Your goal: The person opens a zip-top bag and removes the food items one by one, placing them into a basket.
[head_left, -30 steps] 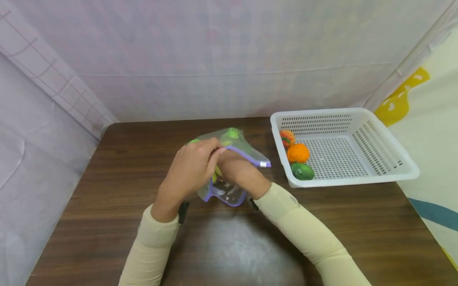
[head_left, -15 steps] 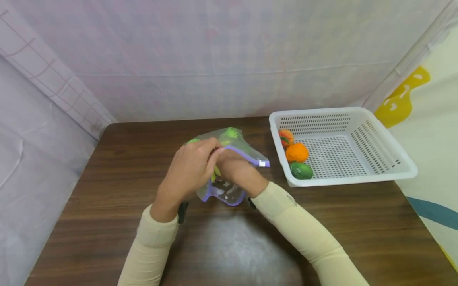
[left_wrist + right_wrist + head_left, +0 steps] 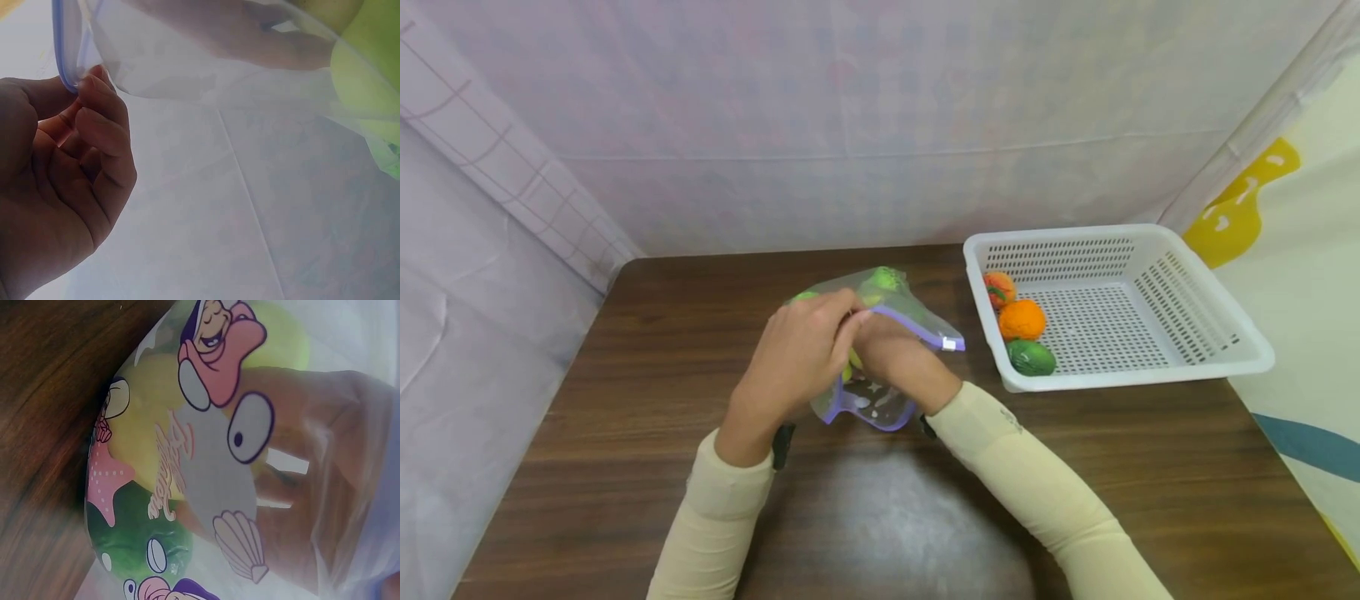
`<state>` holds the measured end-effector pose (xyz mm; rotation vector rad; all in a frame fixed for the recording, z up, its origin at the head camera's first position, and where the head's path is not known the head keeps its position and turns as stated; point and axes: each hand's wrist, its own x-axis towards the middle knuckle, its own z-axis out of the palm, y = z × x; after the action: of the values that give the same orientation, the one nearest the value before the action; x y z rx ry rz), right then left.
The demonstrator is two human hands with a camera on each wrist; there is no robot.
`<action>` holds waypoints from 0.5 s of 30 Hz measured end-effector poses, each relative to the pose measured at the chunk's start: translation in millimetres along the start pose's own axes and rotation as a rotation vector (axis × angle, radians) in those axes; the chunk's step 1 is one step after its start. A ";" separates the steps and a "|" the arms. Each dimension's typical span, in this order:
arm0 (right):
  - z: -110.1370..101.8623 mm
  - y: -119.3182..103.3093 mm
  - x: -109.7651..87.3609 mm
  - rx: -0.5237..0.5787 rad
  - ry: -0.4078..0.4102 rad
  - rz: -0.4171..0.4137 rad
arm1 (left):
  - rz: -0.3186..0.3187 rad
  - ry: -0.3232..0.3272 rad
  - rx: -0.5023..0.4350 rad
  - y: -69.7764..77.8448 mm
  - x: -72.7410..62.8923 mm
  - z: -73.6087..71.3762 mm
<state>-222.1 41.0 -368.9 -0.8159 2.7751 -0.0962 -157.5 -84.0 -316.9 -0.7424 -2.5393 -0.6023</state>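
My left hand [image 3: 801,342] pinches the purple zip edge of a clear plastic bag [image 3: 917,327]; in the left wrist view its thumb and fingertips meet at that edge. Through the bag's mouth goes my right hand [image 3: 895,350]. Seen through the printed plastic in the right wrist view, that hand's fingers [image 3: 287,394] are around a yellow fruit [image 3: 140,425], partly covered by the print. Beside it in the bag lie a dark green wrinkled fruit [image 3: 134,528] and a light green one [image 3: 284,340]. A white slider [image 3: 950,343] sits at the zip's right end.
To the right on the brown wooden table [image 3: 647,358] stands a white perforated basket [image 3: 1232,333]. Along its left side lie a peach [image 3: 1000,289], an orange [image 3: 1022,320] and a green fruit [image 3: 1032,357]. Pale cloth [image 3: 850,125] hangs behind the table.
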 end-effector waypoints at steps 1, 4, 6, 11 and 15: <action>0.2 0.0 0.1 0.006 0.002 -0.001 | 0.000 0.000 -0.001 0.0 -0.1 -0.1; 0.4 -0.1 0.1 0.003 0.007 -0.007 | 0.001 0.001 -0.002 0.0 0.0 -0.2; 0.4 0.0 -0.1 0.007 0.009 -0.014 | 0.001 0.000 -0.002 0.2 0.0 -0.2; -0.8 0.8 -2.7 -0.020 0.025 -0.054 | 0.001 -0.003 -0.003 0.3 0.1 0.1; -2.1 1.8 -5.7 -0.066 0.044 -0.098 | 0.006 -0.005 -0.005 -0.1 0.3 0.2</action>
<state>-218.9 45.5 -365.9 -0.9775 2.7925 -0.0404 -157.9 -83.9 -316.9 -0.7541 -2.5396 -0.6053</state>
